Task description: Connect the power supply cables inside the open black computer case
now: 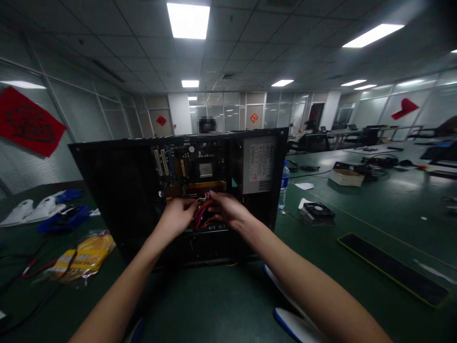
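Note:
An opened black computer case point(117, 200) stands on the green table before me. Inside it show a motherboard point(178, 166) and, at the upper right, a grey power supply point(260, 166) with a label. A bundle of red, black and orange power cables point(203, 213) hangs at the lower middle of the case. My left hand point(180, 213) pinches the cables from the left side. On their right side, my right hand point(226, 208) is closed on the same bundle near its top. The cable ends are partly hidden between my fingers.
Left on the table point(185, 305) are a blue tray point(66, 220), white shoes point(34, 209) and a yellow food packet point(84, 257). To the right stand a water bottle point(283, 186), a cooling fan point(317, 210), a dark mat point(392, 269) and a cardboard box point(345, 176).

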The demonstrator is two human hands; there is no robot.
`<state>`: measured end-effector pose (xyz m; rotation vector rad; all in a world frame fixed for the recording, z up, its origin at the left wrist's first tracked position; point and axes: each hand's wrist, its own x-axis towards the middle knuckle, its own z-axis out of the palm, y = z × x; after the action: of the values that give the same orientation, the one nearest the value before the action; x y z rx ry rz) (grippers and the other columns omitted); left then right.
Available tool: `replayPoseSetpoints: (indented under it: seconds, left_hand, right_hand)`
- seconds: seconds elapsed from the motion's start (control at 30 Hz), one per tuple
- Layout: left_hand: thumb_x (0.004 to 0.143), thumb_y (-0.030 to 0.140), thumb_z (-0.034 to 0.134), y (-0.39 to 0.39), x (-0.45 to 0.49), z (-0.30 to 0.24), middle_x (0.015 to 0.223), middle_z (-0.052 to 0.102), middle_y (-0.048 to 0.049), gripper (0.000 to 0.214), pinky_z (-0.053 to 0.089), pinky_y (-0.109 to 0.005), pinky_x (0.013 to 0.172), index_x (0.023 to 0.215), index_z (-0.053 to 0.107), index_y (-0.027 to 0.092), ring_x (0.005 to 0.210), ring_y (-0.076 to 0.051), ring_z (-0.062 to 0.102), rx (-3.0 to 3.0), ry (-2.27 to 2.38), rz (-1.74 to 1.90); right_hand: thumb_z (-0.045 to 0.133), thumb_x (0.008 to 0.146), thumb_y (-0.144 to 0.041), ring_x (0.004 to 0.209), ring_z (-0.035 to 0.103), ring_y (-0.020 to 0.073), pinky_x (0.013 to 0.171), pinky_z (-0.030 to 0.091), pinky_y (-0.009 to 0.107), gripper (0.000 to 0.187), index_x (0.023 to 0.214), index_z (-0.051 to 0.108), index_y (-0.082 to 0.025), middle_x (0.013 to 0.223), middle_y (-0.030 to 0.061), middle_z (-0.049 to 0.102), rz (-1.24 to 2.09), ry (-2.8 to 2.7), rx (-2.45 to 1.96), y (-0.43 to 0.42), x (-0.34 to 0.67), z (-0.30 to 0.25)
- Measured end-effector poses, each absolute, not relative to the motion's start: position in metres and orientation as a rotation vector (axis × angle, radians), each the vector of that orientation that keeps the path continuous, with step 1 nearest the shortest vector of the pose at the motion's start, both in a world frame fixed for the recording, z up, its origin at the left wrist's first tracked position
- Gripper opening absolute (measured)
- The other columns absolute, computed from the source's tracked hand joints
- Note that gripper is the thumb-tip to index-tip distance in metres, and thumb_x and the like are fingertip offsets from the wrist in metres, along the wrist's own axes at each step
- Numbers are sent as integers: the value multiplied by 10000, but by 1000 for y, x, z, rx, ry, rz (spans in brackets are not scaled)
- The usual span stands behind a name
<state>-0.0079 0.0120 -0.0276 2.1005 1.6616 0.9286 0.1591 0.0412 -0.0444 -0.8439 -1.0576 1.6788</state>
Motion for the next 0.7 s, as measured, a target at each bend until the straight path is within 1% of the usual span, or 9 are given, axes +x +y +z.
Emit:
replayPoseSetpoints:
  seconds: [0.07, 0.13, 0.27, 0.4, 0.5, 0.7]
  left_hand:
    - [896, 381, 457, 17, -7, -36, 834, 770, -73, 378, 427, -282, 654, 879, 778, 183, 772, -246, 673, 2178, 1794, 816]
    - [895, 375, 473, 20, -7, -40, 819, 768, -79, 356, 410, -274, 642, 864, 780, 199, 768, -240, 672, 2206, 1876, 732]
    - [891, 367, 478, 23, -6, -42, 831, 762, -92, 335, 377, -274, 620, 854, 774, 215, 760, -236, 665, 2212, 1956, 632]
    - [888, 371, 465, 30, -7, -42, 797, 748, -97, 344, 324, -274, 568, 835, 764, 209, 700, -220, 643, 2243, 1999, 529]
    - [886, 392, 470, 36, -9, -46, 776, 740, -98, 351, 314, -270, 554, 803, 755, 205, 673, -210, 631, 2254, 1977, 497]
    - [880, 440, 490, 41, -7, -48, 737, 727, -106, 380, 347, -282, 574, 812, 766, 188, 650, -215, 620, 2204, 1989, 530]
  right_hand:
    - [667, 844, -290, 525, 575, 79, 438, 367, 167, 127, 813, 630, -173, 723, -9, 675, 1695, -1094, -902, 47, 164, -51]
    - [666, 837, -242, 516, 572, 81, 428, 366, 163, 112, 766, 629, -163, 696, -1, 685, 1639, -1204, -936, 51, 168, -54]
    - [678, 816, -229, 455, 536, 86, 392, 330, 167, 171, 671, 623, -156, 582, 0, 655, 1454, -1394, -999, 55, 170, -57]
    - [664, 824, -219, 421, 518, 95, 388, 322, 187, 225, 615, 604, -157, 514, -6, 620, 1331, -1469, -1026, 56, 165, -60]
    - [647, 838, -185, 401, 515, 93, 384, 311, 193, 238, 609, 591, -157, 515, -13, 608, 1306, -1492, -1048, 53, 162, -59]
    - [550, 896, -114, 387, 512, 90, 382, 303, 194, 265, 637, 593, -148, 526, -10, 606, 1336, -1474, -1101, 47, 163, -54]
